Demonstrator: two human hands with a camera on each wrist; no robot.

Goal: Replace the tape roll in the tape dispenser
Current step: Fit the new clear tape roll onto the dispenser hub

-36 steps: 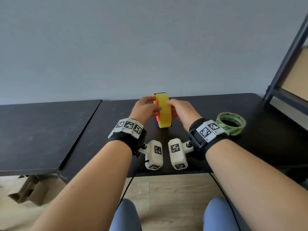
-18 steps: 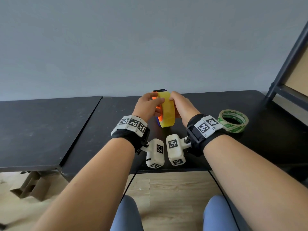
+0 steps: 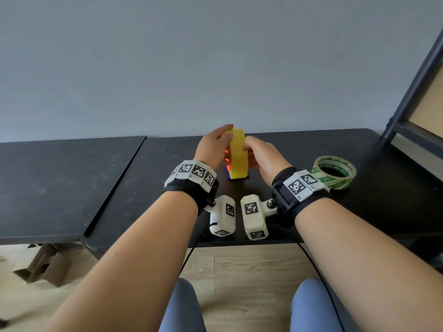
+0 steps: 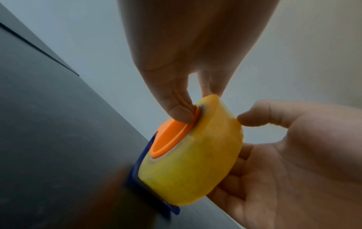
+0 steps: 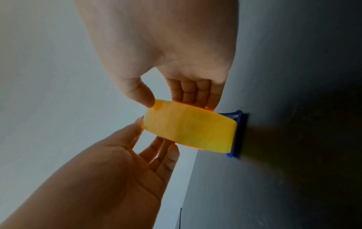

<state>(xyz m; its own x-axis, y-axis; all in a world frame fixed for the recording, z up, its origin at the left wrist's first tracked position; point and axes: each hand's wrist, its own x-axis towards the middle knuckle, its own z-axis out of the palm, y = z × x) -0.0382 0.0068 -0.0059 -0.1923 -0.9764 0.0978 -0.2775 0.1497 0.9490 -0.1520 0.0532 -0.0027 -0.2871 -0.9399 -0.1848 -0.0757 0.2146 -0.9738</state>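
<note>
Head view: yellow tape roll (image 3: pixel 237 154) stood upright on blue dispenser base (image 3: pixel 237 176), on surface (image 3: pixel 282 149). Left hand (image 3: pixel 213 147) pinched on orange hub (image 4: pixel 172 136); right hand (image 3: pixel 262 154) clamped on roll. Step judged: roll removal. Next: hub to be eased free.

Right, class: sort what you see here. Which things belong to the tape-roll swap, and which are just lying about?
Part of the job:
- yellow tape roll, held between left hand and right hand
- orange hub in the roll
- blue dispenser base on the black table
- green-printed tape roll, lying flat at the right

Just lying about:
- cardboard on the floor
- metal shelf frame
</note>
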